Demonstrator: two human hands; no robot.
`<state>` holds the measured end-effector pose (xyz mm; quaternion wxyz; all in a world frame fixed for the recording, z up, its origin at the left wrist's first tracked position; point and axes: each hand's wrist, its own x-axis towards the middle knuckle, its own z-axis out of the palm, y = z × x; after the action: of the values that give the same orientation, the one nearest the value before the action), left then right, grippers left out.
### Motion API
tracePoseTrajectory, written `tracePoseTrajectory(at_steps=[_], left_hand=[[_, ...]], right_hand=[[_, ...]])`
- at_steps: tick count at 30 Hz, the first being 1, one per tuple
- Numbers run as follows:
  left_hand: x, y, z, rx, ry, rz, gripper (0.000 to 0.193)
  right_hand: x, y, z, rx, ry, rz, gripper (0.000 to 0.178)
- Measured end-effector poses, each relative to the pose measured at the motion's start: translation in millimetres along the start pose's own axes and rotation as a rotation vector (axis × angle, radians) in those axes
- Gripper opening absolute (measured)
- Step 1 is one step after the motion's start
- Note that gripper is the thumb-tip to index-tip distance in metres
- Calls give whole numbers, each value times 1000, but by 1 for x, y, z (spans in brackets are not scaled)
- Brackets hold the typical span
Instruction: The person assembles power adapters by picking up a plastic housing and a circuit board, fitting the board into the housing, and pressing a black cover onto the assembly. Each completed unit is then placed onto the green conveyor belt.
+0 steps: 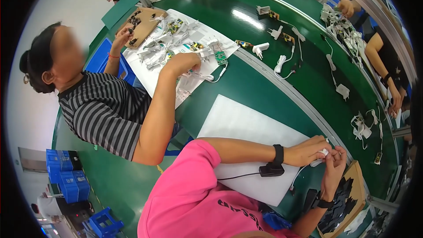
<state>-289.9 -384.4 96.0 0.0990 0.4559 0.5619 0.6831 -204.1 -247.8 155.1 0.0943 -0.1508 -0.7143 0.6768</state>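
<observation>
My left hand [306, 150] reaches across a white foam sheet [246, 123], its fingers closed on a small white plastic piece [324, 152]. My right hand [335, 165] meets it there, fingertips pinched together at the same piece. Whether it grips the piece or a bit of cable is hidden by the fingers. Just under the hands is a white coiled cable [316, 163]; a thin lead runs down from it to a small dark end [292, 189] by the sheet's edge. Beside my right wrist lies a cardboard tray [359, 185] of black flat pieces [339, 207].
A co-worker in a striped shirt [105, 119] handles circuit boards [220, 57] and white cables on paper at the left. A metal rail [282, 81] separates my bench from a green belt [246, 26] carrying white plug adapters [261, 50]. Other people's hands [396, 101] work across it.
</observation>
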Motion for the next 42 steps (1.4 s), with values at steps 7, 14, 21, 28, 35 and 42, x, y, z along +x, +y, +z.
tracePoseTrajectory(at_steps=[7,14,21,28,35,42], left_hand=[[2,4,-12,68,67,-51,20],[-3,16,-21,-42,49,-100,22],[10,20,-28,-18,-27,-139,30],[14,13,-46,-407,232,-415,28],[12,15,-40,-401,60,-420,24],[11,26,-43,-468,85,-518,32]], right_hand=[[9,-2,17,-69,90,34,31],[8,1,29,-119,22,-10,32],[-1,-5,30,-241,205,30,29],[11,-32,40,-775,-113,-404,11],[3,-18,46,-428,191,-308,17],[0,-11,44,-635,194,-482,21]])
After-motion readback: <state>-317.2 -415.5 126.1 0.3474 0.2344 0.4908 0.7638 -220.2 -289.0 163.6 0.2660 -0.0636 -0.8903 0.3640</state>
